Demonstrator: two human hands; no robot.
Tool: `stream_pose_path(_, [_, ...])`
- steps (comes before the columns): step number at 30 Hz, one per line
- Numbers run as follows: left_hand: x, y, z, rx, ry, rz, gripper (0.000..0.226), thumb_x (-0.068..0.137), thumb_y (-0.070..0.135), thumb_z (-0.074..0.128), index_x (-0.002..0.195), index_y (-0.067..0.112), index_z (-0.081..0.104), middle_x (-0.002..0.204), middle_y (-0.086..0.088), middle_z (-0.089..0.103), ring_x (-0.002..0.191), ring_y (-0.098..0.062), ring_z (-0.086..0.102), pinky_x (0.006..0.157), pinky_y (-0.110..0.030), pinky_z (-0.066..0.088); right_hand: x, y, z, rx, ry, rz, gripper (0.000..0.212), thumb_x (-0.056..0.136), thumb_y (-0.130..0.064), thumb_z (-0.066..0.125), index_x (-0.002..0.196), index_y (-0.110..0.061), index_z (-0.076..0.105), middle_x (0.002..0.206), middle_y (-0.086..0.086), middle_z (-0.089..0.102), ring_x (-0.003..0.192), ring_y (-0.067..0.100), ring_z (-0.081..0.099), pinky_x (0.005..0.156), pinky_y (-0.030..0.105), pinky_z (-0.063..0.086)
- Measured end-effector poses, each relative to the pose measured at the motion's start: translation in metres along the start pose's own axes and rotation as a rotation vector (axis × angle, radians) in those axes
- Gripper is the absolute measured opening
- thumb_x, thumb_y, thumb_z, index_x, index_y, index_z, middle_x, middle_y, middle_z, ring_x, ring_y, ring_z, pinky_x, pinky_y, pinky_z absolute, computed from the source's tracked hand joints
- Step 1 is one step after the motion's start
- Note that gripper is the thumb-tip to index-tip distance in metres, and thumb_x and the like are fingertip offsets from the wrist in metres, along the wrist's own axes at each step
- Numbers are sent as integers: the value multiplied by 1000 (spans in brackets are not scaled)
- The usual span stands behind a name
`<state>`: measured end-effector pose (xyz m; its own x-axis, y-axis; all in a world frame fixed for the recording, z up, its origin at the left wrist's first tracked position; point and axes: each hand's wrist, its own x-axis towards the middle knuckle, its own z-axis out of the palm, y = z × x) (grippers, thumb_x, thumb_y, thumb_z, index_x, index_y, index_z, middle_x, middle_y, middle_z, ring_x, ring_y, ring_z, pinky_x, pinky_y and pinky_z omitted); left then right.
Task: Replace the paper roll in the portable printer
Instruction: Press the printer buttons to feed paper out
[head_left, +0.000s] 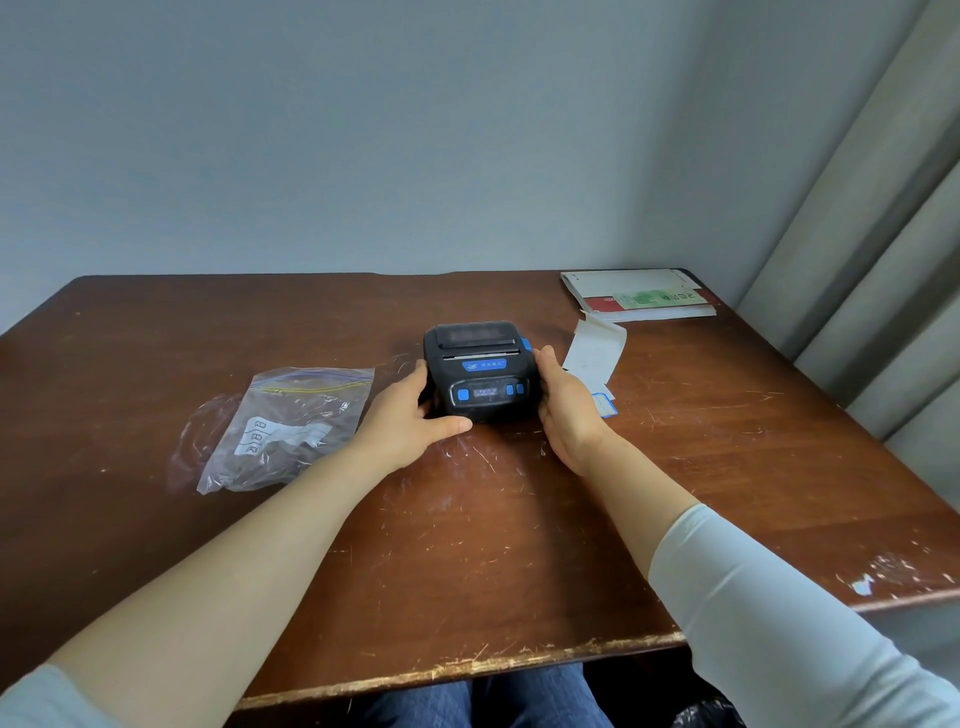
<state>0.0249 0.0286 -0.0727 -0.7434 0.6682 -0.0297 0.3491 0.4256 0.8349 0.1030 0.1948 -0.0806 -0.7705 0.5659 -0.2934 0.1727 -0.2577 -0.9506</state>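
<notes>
A black portable printer (480, 371) with blue buttons and a small display stands on the brown wooden table (467, 519), its lid down. My left hand (415, 415) grips its left side, thumb along the front bottom edge. My right hand (563, 402) holds its right side, fingertips near the blue side latch. A strip of white label paper (595, 353) lies just right of the printer, partly behind my right hand. No separate paper roll can be made out.
A clear zip bag (283, 426) with dark contents and a white label lies left of the printer. A stack of white and red booklets (641, 296) sits at the back right corner. Curtains (883, 260) hang on the right. The table's front edge (467, 670) is worn.
</notes>
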Motion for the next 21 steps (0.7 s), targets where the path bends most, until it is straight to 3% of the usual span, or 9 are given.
stream_pose_path(13, [1, -2, 0, 5, 6, 16, 81, 77, 22, 75, 144, 25, 31, 146, 1, 45, 131, -23, 46, 107, -40, 40, -6, -3, 0, -23, 9, 3, 52, 96, -49, 31, 138, -22, 44, 144, 0, 46, 135, 15, 39, 118, 37, 24])
stream_pose_path(21, [3, -4, -1, -12, -8, -6, 88, 75, 23, 76, 148, 23, 26, 147, 2, 44, 132, -22, 46, 109, -41, 39, -8, -4, 1, -31, -8, -15, 51, 96, -49, 30, 136, -22, 46, 144, -1, 47, 134, 14, 40, 118, 38, 23])
